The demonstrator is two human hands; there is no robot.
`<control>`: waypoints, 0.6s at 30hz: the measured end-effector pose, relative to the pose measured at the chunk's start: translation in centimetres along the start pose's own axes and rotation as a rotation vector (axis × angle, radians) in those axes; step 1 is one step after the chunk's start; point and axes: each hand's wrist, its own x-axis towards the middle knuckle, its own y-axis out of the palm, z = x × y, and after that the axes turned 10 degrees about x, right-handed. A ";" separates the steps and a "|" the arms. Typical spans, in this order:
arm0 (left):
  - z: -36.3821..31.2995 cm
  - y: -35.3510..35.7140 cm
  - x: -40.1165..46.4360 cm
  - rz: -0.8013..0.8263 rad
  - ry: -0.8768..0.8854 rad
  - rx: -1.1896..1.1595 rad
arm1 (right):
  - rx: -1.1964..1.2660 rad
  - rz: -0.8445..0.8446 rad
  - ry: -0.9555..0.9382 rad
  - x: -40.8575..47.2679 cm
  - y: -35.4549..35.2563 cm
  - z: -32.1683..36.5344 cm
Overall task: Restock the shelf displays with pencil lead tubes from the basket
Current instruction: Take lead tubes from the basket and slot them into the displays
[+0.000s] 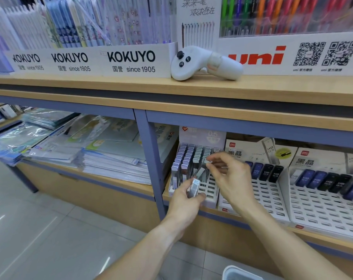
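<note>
Head view: the basket (235, 274) is cut off at the bottom edge, so what is inside stays hidden. The left hand (186, 200) grips a pencil lead tube (194, 186). The right hand (231, 176) pinches another blurry tube (201, 170) over the slotted display tray (207, 188). The tray sits on a wooden shelf (191, 217) above a tiled floor (40, 229).

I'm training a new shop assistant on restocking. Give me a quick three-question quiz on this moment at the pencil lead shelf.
1. True or false: the left hand holds a pencil lead tube.
2. The right hand works at which display? A) leftmost lead display B) rightmost lead display
3. What white device lies on the top shelf, between the KOKUYO and uni signs?

Key: 1 true; 2 A; 3 a handheld controller.
</note>
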 end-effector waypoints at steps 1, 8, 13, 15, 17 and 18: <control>0.0 0.1 0.1 0.000 -0.003 0.003 | -0.006 0.008 -0.006 0.1 0.0 0.0; 0.3 0.2 0.4 0.003 -0.023 -0.042 | -0.035 0.062 0.034 1.2 0.1 0.1; 0.5 0.3 0.9 -0.013 -0.064 -0.066 | -0.048 0.060 0.040 1.5 0.5 0.0; 0.5 0.3 1.0 -0.009 -0.060 -0.089 | -0.046 0.056 0.045 1.6 0.5 -0.2; 0.4 0.2 1.0 -0.005 -0.059 -0.091 | -0.068 0.062 0.041 1.8 0.4 -0.2; 0.3 0.2 1.0 -0.002 -0.050 -0.089 | -0.080 0.072 0.034 1.9 0.2 -0.2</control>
